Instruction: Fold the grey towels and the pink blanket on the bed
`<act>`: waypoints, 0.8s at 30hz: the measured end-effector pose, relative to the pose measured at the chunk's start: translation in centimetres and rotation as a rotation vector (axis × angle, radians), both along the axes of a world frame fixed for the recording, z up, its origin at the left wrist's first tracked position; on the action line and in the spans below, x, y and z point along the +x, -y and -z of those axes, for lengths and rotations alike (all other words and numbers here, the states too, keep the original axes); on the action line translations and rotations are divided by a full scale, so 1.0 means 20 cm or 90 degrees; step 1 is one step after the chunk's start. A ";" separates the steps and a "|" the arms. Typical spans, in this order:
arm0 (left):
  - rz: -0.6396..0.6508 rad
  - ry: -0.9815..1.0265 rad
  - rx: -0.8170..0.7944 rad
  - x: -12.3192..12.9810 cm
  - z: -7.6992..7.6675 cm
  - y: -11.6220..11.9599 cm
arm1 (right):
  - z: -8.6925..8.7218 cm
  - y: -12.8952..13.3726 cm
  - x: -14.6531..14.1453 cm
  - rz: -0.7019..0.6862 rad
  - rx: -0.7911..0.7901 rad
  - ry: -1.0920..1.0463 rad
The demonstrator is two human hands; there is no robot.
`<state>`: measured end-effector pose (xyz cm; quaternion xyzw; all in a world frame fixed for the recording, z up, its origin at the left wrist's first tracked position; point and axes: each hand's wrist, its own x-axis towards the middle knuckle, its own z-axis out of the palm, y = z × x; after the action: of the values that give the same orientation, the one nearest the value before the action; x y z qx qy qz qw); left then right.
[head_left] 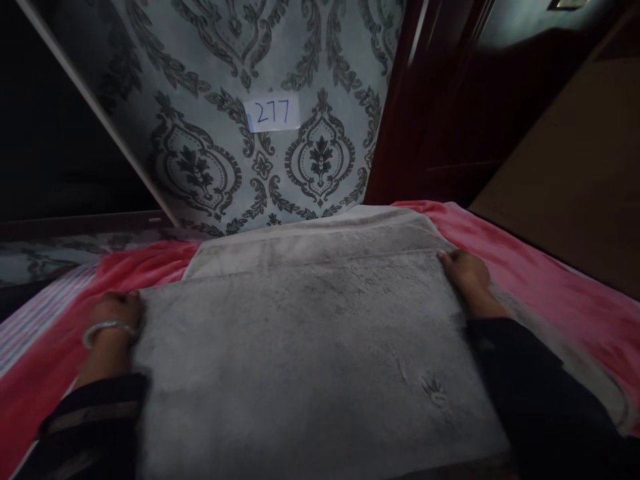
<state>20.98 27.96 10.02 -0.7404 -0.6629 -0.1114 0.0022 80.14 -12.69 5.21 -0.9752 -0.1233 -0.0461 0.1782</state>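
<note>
A grey plush towel (300, 360) is stretched wide in front of me, with a small dark motif near its lower right. My left hand (116, 313), a bracelet at its wrist, is closed on the towel's far left corner. At the far right corner, my right hand (466, 272) pinches the edge between thumb and fingers. Beyond this edge lies a paler stretch of grey cloth (310, 243); whether it belongs to the same towel I cannot tell. More grey cloth (575, 363) shows under my right forearm.
A pink blanket (540, 260) covers the surface beneath and shows on both sides. Striped cloth (47, 313) lies at the left. Patterned wallpaper (200, 133) behind bears a paper marked 277 (273, 112). A dark screen-like panel (65, 133) stands left, a dark red door (450, 120) right.
</note>
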 end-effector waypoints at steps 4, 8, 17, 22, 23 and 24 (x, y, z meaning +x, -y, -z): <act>0.237 0.059 0.127 0.20 -0.08 0.13 | -0.04 -0.06 -0.08 -0.278 0.067 0.238; 0.646 0.011 0.006 0.51 -0.01 0.34 | 0.03 -0.15 -0.18 -0.605 -0.067 0.196; 0.546 -0.167 -0.084 0.61 0.15 0.37 | 0.14 -0.16 -0.13 -0.548 -0.151 0.061; 0.326 -0.186 -0.115 0.48 0.08 0.26 | 0.12 -0.14 -0.13 -0.436 -0.151 0.078; 0.301 -0.170 -0.117 0.42 0.08 0.24 | 0.11 -0.11 -0.12 -0.417 -0.149 0.077; 0.292 -0.147 -0.108 0.34 0.08 0.21 | 0.09 -0.08 -0.12 -0.400 -0.149 0.069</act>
<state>27.78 23.76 8.48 -0.8764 -0.4804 0.0325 -0.0096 77.82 -11.06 3.33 -0.8994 -0.4316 -0.0263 0.0636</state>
